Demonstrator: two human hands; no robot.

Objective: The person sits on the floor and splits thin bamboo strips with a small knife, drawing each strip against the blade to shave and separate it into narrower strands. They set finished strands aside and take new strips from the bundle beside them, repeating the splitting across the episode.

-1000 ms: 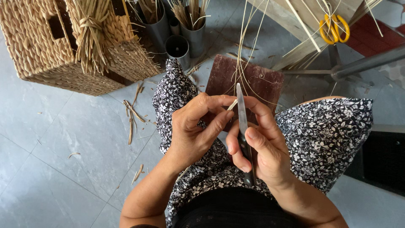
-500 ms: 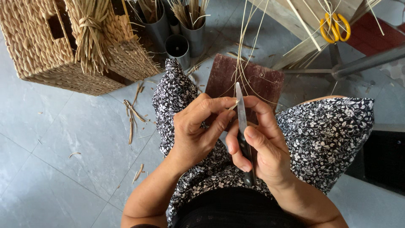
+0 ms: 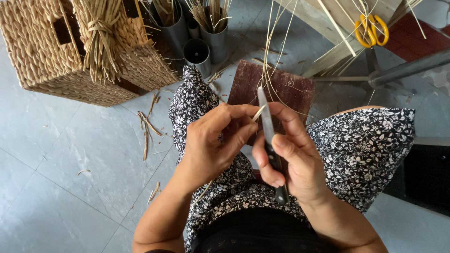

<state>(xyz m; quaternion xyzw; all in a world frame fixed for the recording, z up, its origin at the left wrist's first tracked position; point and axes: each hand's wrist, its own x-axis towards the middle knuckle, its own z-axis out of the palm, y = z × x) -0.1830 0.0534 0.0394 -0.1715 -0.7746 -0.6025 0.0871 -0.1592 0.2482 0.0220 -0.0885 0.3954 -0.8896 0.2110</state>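
Your right hand [image 3: 293, 161] holds the knife [image 3: 268, 124] in a closed grip, blade up; your left hand [image 3: 211, 143] pinches the straw strand [image 3: 258, 112] against it. Judged step: trimming the strand. The next move calls for a steady, controlled draw clear of your fingers.

Your arms are bare to the elbow, with no sleeves, rings or watch showing. You wear black trousers printed with small white flowers [image 3: 361, 145] and a plain black top [image 3: 258, 232].
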